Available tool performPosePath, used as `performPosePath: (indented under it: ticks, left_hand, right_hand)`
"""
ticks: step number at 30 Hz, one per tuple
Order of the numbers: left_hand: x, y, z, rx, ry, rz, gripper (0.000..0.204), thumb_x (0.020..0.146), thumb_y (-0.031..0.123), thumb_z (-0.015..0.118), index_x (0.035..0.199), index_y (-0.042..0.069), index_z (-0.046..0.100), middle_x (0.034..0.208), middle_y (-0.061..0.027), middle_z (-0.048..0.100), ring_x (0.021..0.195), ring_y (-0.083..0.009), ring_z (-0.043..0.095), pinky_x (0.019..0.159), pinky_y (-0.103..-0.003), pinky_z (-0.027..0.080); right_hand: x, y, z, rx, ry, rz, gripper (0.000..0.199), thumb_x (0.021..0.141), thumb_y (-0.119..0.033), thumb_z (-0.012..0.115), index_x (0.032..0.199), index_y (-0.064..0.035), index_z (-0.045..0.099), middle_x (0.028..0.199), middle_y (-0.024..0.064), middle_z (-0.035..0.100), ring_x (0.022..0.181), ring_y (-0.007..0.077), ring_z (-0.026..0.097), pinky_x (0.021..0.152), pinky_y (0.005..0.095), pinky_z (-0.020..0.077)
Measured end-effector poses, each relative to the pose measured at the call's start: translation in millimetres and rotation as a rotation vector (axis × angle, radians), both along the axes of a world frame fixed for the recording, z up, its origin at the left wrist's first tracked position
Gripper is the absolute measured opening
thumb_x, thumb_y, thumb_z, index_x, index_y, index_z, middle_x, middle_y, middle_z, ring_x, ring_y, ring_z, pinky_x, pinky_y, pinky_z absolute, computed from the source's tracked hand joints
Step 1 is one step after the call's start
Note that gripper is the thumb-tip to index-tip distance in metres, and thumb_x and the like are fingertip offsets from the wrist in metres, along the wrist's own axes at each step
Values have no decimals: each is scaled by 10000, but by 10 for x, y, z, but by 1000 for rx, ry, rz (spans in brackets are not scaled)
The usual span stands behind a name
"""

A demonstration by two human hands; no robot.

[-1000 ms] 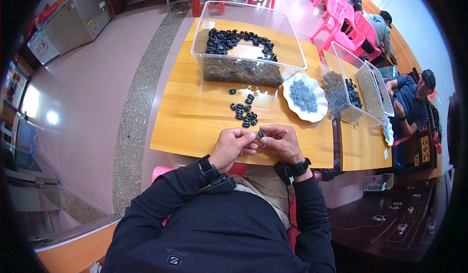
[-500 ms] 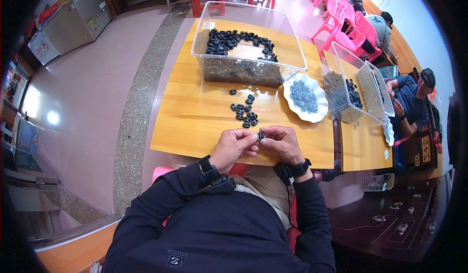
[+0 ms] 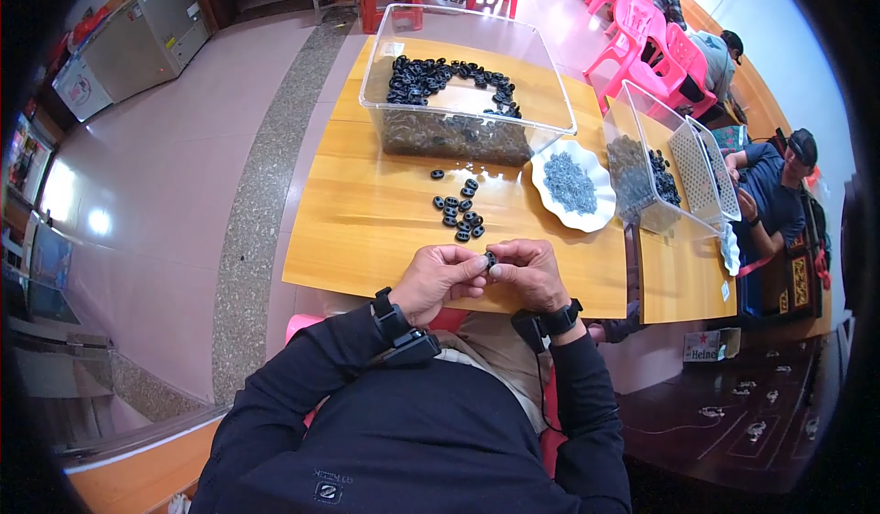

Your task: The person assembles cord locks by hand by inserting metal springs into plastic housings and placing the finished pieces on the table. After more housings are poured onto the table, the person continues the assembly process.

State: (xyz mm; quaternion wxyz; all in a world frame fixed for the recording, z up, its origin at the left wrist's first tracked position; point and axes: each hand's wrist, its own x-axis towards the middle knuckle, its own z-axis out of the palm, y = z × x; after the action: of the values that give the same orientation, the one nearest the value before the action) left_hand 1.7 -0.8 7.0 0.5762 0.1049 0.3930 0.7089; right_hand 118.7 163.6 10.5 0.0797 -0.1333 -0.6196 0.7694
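Observation:
Above the table's near edge, my left hand (image 3: 442, 280) and my right hand (image 3: 530, 274) meet with pinched fingers. Between the fingertips is a black oval two-hole piece (image 3: 491, 259), shaped like a cord lock and partly covered by the fingers. Just beyond my hands, several loose black two-hole pieces (image 3: 451, 211) lie on the wooden table (image 3: 357, 230). To their right, a white scalloped plate (image 3: 602, 213) holds a heap of small bluish-grey pieces (image 3: 569, 182), too fine to make out.
A large clear plastic bin (image 3: 458, 123) with many black pieces stands at the table's far side. On the right are a second clear bin (image 3: 632, 179), a white perforated basket (image 3: 704, 173) and a seated person (image 3: 775, 188). Pink chairs (image 3: 642, 42) stand farther back.
Both hands remain together around the black piece, with only a slight shift of the fingers. The things on the table have not visibly moved.

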Motion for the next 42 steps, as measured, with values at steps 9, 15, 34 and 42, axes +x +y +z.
performPosePath:
  ticks: [9,15,34,42]
  left_hand:
    - [-2,45,-14,9,-21,-53,141,904,145,621,957,15,626,867,-48,657,722,-88,623,661,-208,543]
    - [3,42,-1,-6,61,-1,165,935,185,581,960,25,609,842,-21,638,716,-75,613,664,-205,541]
    - [-21,11,8,11,34,74,146,938,176,573,898,36,582,808,-28,609,716,-105,603,672,-260,544]
    - [-15,19,44,8,43,96,110,923,136,590,926,26,592,819,-32,611,716,-106,605,657,-252,548]
  right_hand:
    - [-9,-12,-36,-25,51,15,268,797,26,684,1060,51,634,958,105,681,844,147,654,775,268,537]
    - [-65,-59,-69,-130,42,-4,269,834,-22,669,1092,39,629,939,79,677,793,118,642,734,239,532]
    - [190,537,503,108,180,-440,253,842,-63,645,1077,24,614,829,87,662,699,164,656,656,308,563]
    - [623,1972,1218,579,50,-991,304,841,-70,651,1093,83,575,778,58,619,564,106,596,507,218,525]
